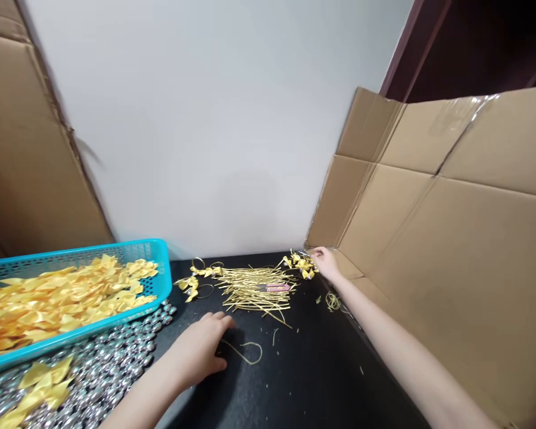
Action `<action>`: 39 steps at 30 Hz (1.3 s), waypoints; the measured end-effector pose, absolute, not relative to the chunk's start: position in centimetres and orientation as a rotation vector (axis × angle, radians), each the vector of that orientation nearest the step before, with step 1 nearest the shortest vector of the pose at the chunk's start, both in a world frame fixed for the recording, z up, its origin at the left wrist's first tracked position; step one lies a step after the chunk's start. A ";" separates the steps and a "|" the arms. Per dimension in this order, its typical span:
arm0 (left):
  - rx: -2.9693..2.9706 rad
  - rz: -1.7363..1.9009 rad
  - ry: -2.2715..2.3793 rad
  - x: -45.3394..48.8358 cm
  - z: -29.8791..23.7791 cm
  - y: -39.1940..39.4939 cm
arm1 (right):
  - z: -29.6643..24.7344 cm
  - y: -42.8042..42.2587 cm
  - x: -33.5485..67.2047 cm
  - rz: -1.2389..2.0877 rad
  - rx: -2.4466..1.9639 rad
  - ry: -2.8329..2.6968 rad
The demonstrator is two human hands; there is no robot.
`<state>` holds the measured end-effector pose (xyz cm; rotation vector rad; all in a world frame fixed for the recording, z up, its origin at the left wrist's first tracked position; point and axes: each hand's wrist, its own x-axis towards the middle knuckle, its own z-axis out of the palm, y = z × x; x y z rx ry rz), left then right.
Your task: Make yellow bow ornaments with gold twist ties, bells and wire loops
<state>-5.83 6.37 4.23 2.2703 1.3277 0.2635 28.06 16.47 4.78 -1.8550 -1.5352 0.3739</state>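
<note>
My left hand (204,344) is low over the black table, thumb and fingers apart, with nothing visible in it. Just right of its thumb lies a loose gold cord (250,360), bent in a loop. At the table's far right corner, my right hand (325,263) reaches to a small pile of yellow ribbon bows (302,264). Its fingers are stretched out at the pile's edge, small in view and partly hidden. Between the hands lies a spread of cut gold cords (250,289), with a pink-handled tool (277,288) on top.
A turquoise basket (164,268) full of yellow bows stands left, beside many silvery beads (111,357). More bows on cord loops (192,285) lie at the back. A cord tangle (333,301) sits near the right cardboard wall (451,250). A white wall (214,131) closes the back.
</note>
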 end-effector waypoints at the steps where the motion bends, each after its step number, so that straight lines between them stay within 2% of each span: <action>1: 2.287 0.238 1.337 -5.7 4.3 6.4 | 4.6 15.4 27.8 0.346 -1.839 -1.547; 4: 2.346 0.169 1.345 -5.2 4.2 6.7 | 3.7 11.7 25.1 0.331 -1.730 -1.669; 9: 2.451 0.095 1.343 -4.4 3.7 7.2 | 2.0 6.6 17.8 0.487 -1.392 -2.109; 16: 2.574 -0.038 1.274 -3.8 3.0 7.3 | 1.5 6.5 14.3 0.540 -1.253 -2.464; 31: 2.379 0.211 1.381 -4.6 0.7 2.8 | -2.2 1.8 14.1 0.111 -1.294 -2.456; 39: 2.149 0.346 1.230 -6.9 1.6 -0.7 | -2.7 -0.3 12.8 0.267 -0.982 -2.470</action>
